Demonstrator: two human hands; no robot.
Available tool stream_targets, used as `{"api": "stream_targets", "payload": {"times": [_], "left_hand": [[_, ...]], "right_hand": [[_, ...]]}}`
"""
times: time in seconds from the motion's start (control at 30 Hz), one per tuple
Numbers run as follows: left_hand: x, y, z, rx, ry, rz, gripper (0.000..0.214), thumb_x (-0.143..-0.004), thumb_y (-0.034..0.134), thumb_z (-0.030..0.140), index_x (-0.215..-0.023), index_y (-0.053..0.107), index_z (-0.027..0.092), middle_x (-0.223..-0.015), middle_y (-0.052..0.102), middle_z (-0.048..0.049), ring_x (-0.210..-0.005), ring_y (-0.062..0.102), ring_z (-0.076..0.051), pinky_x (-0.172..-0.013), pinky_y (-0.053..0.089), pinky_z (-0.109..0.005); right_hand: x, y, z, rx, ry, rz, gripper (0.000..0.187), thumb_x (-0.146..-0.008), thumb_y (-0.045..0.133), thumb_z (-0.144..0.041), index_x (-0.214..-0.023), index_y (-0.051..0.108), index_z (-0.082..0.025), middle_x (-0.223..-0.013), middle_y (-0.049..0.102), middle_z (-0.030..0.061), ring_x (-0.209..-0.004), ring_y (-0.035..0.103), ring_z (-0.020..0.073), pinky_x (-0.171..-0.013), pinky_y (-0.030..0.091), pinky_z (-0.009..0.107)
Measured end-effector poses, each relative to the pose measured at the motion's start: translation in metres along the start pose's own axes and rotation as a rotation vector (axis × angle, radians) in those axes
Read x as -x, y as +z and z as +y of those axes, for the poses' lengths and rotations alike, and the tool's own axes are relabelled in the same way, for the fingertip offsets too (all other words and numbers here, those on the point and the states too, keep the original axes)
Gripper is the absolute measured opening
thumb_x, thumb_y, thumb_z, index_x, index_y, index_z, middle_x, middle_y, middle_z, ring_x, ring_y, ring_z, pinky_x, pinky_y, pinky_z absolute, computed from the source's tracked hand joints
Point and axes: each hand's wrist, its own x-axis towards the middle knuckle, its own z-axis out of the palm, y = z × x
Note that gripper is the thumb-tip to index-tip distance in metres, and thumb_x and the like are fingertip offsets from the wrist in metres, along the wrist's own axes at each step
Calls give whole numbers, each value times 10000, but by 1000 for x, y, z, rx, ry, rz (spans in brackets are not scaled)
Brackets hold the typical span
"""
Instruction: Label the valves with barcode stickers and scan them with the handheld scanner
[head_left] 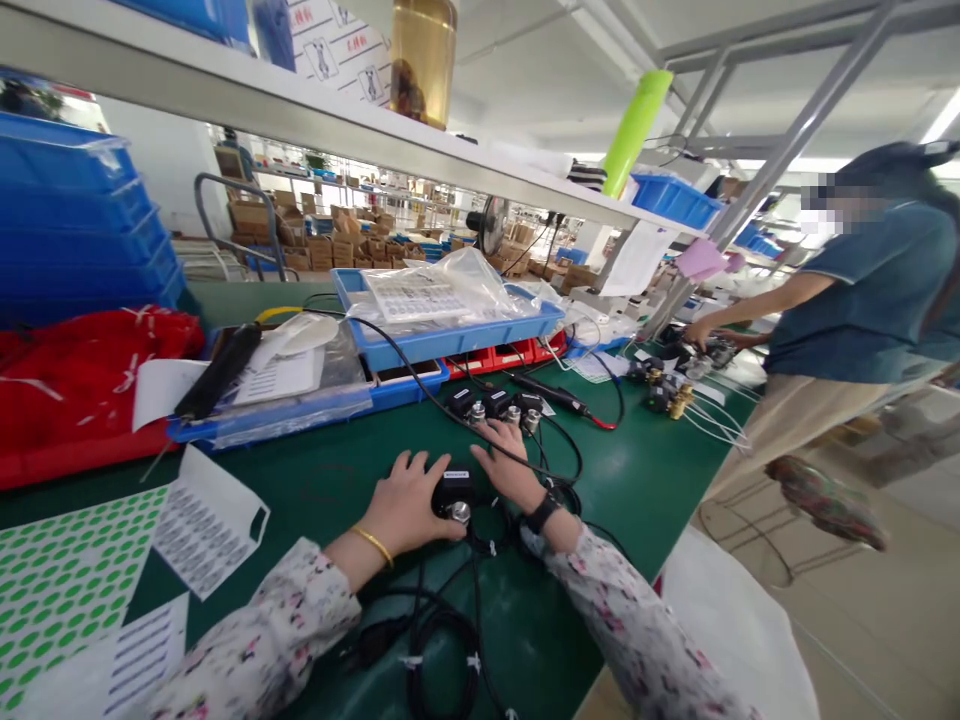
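Note:
My left hand (409, 503) wraps around a small black device with a metal connector (452, 494) on the green table (645, 470). My right hand (508, 462) lies just right of it, fingers spread toward a row of similar black devices (495, 406) and touching the cables there. Black cables (442, 640) trail from the devices toward me. A gold bangle sits on my left wrist, a black band on my right.
Blue trays (450, 340) with plastic bags stand behind, red bins (75, 400) at the left. Sheets of green dot stickers (52, 580) and label sheets (206, 520) lie at the left. A co-worker (862, 290) works at the table's right end, among brass parts (667, 395).

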Motion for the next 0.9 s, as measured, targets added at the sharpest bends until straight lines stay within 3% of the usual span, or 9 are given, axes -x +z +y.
{"api": "stream_targets", "payload": {"times": [0.13, 0.3, 0.53, 0.77, 0.9], "left_hand": [[-6, 5, 14, 0, 27, 34, 949, -528, 654, 645, -1357, 376, 277, -1290, 459, -120, -1240, 326, -382, -905, 431, -507], [-7, 8, 25, -27, -2, 90, 871, -513, 661, 589, -1274, 440, 228, -1167, 496, -140, -1103, 420, -373, -788, 472, -492], [-12, 9, 10, -38, -104, 236, 760, -597, 630, 508, -1269, 384, 252, -1134, 497, -101, -1068, 435, -320, -755, 468, -393], [-62, -3, -18, 11, -275, 312, 803, -649, 547, 640, -1304, 330, 230, -1167, 476, -105, -1074, 448, -345, -848, 423, -418], [-94, -11, -23, 9, -314, 307, 840, -619, 544, 666, -1295, 352, 206, -1165, 476, -125, -1077, 447, -376, -845, 420, -443]], "right_hand": [[20, -8, 28, 5, 53, 53, 484, -825, 567, -335, -1287, 487, -212, -1362, 402, 117, -1235, 334, 315, -1015, 327, 484], [3, -2, 53, 40, 234, 172, 491, -817, 554, -305, -1285, 472, -182, -1367, 374, 160, -1227, 344, 342, -983, 338, 516], [-5, 20, 60, -15, 331, 211, 530, -811, 562, -312, -1311, 441, -188, -1416, 325, 156, -1245, 365, 331, -941, 393, 471], [-10, 18, 85, -95, 375, 253, 611, -810, 553, -329, -1351, 364, -116, -1380, 346, 192, -1262, 380, 295, -976, 400, 420], [-16, 15, 100, -113, 392, 258, 643, -795, 576, -330, -1355, 357, -102, -1295, 456, 183, -1197, 458, 279, -942, 437, 386]]}}
